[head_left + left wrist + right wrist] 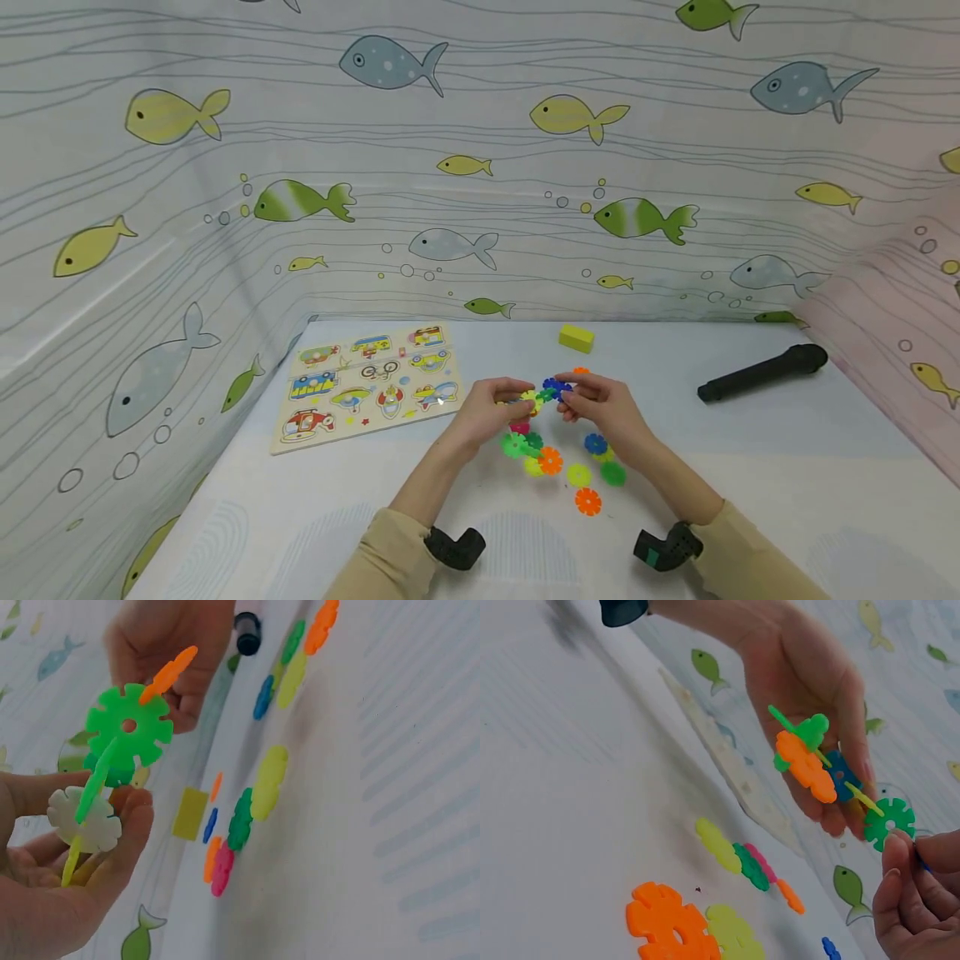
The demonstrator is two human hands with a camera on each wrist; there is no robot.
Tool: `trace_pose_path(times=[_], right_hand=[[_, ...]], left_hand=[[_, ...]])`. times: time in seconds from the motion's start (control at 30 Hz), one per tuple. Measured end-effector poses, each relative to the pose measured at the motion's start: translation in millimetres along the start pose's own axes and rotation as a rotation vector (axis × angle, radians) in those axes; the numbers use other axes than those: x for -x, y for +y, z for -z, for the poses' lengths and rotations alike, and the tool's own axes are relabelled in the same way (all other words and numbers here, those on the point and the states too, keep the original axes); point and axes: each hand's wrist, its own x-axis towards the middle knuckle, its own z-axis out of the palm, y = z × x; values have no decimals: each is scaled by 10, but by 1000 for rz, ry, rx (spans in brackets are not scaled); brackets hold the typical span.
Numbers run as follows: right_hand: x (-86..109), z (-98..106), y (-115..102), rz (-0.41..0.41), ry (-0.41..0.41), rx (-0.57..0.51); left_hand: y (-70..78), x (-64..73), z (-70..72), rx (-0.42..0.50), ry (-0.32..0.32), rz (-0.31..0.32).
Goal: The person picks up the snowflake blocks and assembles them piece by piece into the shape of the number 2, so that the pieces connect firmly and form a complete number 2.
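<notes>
Several notched plastic snowflake discs in a joined chain stretch between the two hands above the table. My left hand holds the chain; in the left wrist view, a pale disc and a yellow disc sit at its curled fingers. A green disc and an orange disc stick out from there. My right hand pinches a dark blue disc at the chain's far end, beside a green disc. Fingertips hide much of the blue disc.
Loose discs lie below the hands, among them an orange disc, a yellow disc and a green disc. A wooden vehicle puzzle board lies at left, a yellow block at the back, a black microphone at right.
</notes>
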Motion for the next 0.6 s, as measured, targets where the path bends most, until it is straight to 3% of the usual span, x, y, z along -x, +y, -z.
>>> trace_pose_path(times=[0.33,0.6], right_hand=[[13,27,-36,-41,-20,-90],[4,27,-25,-57,-29,-9]], left_hand=[[14,12,-12,-53,-94,-22],[-23,-9,-15,-75,-100,-27]])
